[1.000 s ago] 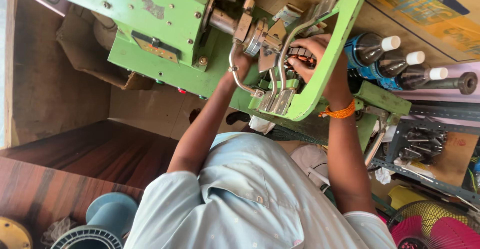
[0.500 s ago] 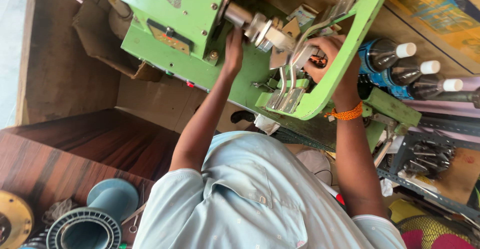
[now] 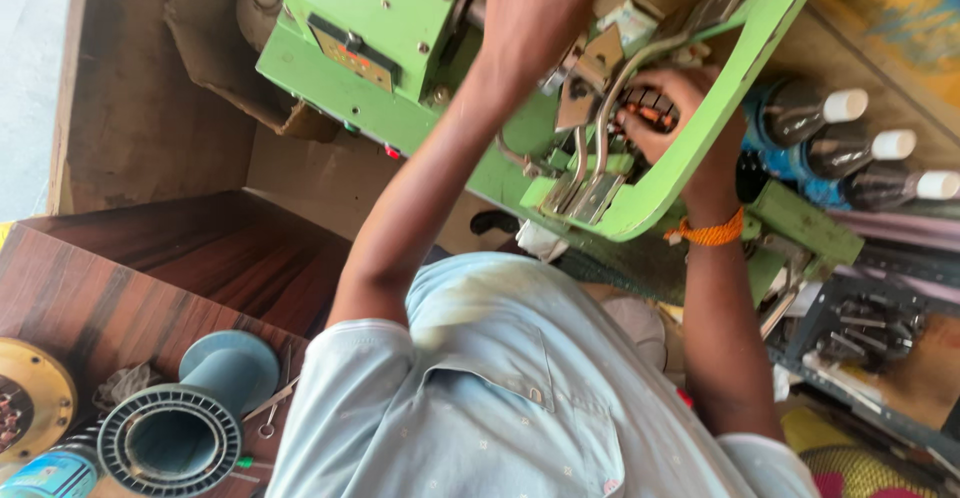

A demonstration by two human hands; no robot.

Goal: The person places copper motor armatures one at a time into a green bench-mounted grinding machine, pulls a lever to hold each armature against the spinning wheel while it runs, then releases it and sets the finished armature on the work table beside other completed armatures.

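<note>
Single head view, looking steeply down, close over green machine [image 3: 400, 48].

Your green machine [image 3: 370, 38] sits tilted on the bench; the copper-wound part [image 3: 645, 113] rests inside its curved green frame [image 3: 730, 88].

A green machine [image 3: 370, 18] of painted metal, chipped and matt, is seen. Beside the machine, bare steel guides [image 3: 590, 148] look dull. Below the machine, a wood-grain board [image 3: 130, 288] appears smooth, semi-glossy.

three bottles [image 3: 845, 148], one green machine [image 3: 400, 48]
</note>
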